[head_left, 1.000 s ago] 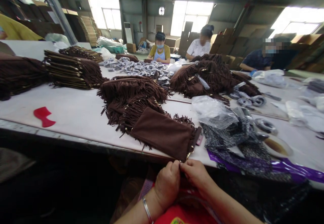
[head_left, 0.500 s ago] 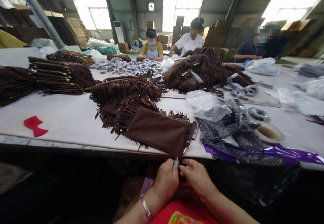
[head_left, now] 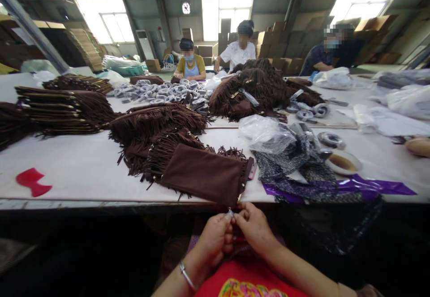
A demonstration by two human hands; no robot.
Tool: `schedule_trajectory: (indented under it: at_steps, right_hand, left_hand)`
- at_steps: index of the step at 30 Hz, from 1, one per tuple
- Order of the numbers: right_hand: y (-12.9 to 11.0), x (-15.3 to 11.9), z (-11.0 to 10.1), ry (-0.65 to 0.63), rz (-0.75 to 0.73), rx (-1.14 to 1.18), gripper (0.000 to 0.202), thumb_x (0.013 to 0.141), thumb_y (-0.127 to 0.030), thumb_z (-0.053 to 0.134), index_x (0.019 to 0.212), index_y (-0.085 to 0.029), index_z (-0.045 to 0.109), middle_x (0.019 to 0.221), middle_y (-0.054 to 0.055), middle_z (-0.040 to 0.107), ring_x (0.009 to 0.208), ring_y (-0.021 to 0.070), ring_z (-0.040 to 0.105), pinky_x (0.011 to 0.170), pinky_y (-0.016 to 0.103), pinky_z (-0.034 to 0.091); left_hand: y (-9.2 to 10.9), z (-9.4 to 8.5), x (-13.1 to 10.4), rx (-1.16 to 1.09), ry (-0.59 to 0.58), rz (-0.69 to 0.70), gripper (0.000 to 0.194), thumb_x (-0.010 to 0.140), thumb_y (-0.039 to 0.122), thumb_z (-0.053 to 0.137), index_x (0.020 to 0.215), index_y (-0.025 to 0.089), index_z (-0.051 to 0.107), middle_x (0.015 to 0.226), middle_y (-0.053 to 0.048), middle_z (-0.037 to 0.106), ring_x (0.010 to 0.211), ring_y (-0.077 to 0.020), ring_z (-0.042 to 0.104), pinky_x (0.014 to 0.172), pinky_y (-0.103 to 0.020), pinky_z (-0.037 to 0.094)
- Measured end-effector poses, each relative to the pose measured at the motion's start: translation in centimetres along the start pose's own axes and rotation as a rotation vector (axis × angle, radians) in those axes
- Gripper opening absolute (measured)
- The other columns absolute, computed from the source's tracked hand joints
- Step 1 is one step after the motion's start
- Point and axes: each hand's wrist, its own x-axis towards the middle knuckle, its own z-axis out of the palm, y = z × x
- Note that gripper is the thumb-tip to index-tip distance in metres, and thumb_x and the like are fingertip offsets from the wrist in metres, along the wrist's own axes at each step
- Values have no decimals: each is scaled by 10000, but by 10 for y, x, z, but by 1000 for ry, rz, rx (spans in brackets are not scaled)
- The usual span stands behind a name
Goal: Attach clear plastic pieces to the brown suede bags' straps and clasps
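Observation:
A flat brown pouch (head_left: 201,171) with fringe lies at the table's front edge, one corner at the rim. Just below that corner, my left hand (head_left: 217,236) and my right hand (head_left: 253,227) meet, fingers pinched on a small greyish piece (head_left: 230,214) next to a gold-coloured clasp. The piece is mostly covered by the fingertips, so its shape is unclear. Behind the pouch, more brown fringed bags (head_left: 157,124) are heaped.
Left are stacked fringed bags (head_left: 50,109) and a red cut-out piece (head_left: 33,182). Right are clear plastic (head_left: 265,133), black-and-white fabric (head_left: 285,162), purple plastic (head_left: 376,187) and a dish (head_left: 344,161). Wrapped grey rings (head_left: 157,92) lie farther back. Several people sit opposite.
The view has shifted, so the table's things appear farther left. My hands stay together at the pouch's corner; my left hand has turned, showing more of its curled fingers.

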Motion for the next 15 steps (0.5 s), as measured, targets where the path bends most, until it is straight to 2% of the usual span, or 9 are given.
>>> schedule_trajectory:
  at_steps: [4,7,10,15]
  right_hand:
    - [-3,2,0,4,21,25,180,727,-176,559,883,-178,650,555,-48,607,515,137,542,489,229,354]
    - [-5,4,2,-28,99,191,98,686,-172,599,781,-177,624,546,-49,599,511,121,519,481,218,333]
    - [-5,6,2,-152,220,389,69,674,-224,627,704,-172,592,552,-38,597,469,98,477,451,209,315]
    - [-2,15,-4,-435,352,545,182,646,-305,685,644,-138,614,496,-44,525,393,59,384,418,198,300]
  left_hand:
    - [-1,-4,0,-166,-86,-42,414,723,460,771,832,180,487,552,136,274,430,-17,90,383,-133,110]
    - [-5,-11,3,-297,-166,-93,389,732,412,782,851,163,508,537,144,245,429,-11,52,376,-116,90]
    - [-10,-18,8,-423,-252,-151,349,757,364,776,843,156,509,519,146,227,419,-10,28,360,-104,74]
    - [-8,-21,7,-558,-349,-238,291,798,296,745,814,146,496,498,145,224,390,-7,30,337,-92,79]
